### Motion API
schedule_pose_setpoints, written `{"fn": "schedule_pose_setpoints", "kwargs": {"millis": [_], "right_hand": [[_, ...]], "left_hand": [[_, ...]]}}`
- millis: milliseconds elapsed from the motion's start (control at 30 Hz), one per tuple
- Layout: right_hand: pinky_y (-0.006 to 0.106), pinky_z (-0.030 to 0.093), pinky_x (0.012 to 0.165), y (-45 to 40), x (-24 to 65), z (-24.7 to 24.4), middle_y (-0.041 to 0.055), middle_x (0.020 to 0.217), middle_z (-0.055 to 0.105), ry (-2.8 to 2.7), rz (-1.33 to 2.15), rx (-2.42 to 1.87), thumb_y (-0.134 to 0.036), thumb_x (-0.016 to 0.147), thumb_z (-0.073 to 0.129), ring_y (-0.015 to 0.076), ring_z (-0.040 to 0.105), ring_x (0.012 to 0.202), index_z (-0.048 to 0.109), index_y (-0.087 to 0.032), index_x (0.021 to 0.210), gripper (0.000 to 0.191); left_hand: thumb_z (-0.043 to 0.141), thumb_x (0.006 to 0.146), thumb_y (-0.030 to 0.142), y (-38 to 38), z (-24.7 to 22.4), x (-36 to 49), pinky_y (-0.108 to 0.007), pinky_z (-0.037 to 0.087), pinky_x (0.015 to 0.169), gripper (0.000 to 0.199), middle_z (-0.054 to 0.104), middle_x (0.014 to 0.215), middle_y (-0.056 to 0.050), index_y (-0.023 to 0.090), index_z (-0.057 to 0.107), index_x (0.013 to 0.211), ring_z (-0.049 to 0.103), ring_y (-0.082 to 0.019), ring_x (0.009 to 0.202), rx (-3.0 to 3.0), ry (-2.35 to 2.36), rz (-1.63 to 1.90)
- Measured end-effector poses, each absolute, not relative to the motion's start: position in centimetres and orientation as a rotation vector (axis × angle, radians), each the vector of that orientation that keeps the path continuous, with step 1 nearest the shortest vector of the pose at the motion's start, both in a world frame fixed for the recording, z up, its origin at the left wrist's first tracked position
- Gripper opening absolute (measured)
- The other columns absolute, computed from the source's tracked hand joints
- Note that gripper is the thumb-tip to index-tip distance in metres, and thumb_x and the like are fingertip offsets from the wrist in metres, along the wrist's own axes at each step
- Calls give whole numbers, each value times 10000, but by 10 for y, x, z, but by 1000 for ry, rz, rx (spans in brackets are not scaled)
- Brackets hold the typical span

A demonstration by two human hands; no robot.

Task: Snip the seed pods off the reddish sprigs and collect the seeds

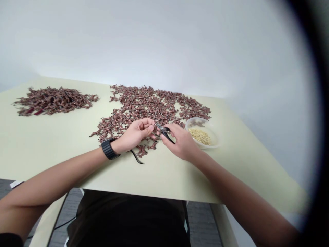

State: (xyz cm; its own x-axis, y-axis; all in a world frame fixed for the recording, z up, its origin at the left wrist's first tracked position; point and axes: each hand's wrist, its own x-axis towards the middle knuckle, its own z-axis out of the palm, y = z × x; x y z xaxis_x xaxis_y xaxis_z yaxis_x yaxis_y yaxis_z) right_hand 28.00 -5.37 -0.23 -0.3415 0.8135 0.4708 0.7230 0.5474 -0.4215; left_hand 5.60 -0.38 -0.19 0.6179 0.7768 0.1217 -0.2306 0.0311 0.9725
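My right hand (pixel 180 140) is closed around small pliers (pixel 164 131) with black handles and metal jaws. Their tip meets the fingertips of my left hand (pixel 141 132), which is closed in a pinch; what it holds is too small to make out. Under and behind both hands spreads a wide scatter of small reddish-brown pieces (pixel 144 106), shiny and irregular. Just right of my right hand stands a clear plastic bowl (pixel 218 137) with small yellow-gold bits (pixel 202 136) inside.
A denser heap of similar brown pieces (pixel 56 99) lies at the left of the pale yellow table (pixel 154 181). Below my left wrist, with its black band (pixel 110 149), a curved black tool handle (pixel 137 157) pokes out, partly hidden. A white wall (pixel 154 41) rises behind the table.
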Motion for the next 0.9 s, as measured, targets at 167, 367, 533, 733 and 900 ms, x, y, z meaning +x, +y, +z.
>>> {"fn": "schedule_pose_setpoints", "kwargs": {"millis": [167,367,533,733,900], "right_hand": [[327,423,744,-55,281,4,90,1022,641,-2142,232,-1245,-381,980,544,204,571,833,587,-191,1195,291],[287,352,629,-64,266,7,-4,770,526,-1947,706,-1297,-434,989,512,143,453,679,609,-210,1001,245],[231,188,459,-74,253,14,-43,725,326,-1415,1551,-1195,-527,975,490,106,238,572,564,-228,926,312],[214,108,442,-75,254,24,-48,731,281,-1189,1817,-1116,-536,949,537,98,147,575,575,-219,898,324],[210,124,447,-72,254,20,-48,733,290,-1174,1743,-1160,-543,939,549,98,161,577,586,-221,930,324]], "left_hand": [[690,924,425,-4,-3,57,-283,568,827,288,688,927,-43,168,595,1010,662,-121,793,1331,529,837],[684,929,393,-8,-1,58,-299,554,828,263,699,1066,-96,167,602,1036,673,-164,899,1640,637,1053],[618,966,239,-1,-4,50,-405,515,993,190,704,1203,-112,190,625,1149,656,-227,1122,2417,785,1334],[557,977,138,4,-2,44,-418,502,1005,178,666,1346,-115,203,596,1138,643,-228,1199,2771,724,1350],[650,949,297,-5,10,49,-427,441,1102,217,655,1327,-123,202,599,1137,590,-250,1275,2385,833,1401]]}}
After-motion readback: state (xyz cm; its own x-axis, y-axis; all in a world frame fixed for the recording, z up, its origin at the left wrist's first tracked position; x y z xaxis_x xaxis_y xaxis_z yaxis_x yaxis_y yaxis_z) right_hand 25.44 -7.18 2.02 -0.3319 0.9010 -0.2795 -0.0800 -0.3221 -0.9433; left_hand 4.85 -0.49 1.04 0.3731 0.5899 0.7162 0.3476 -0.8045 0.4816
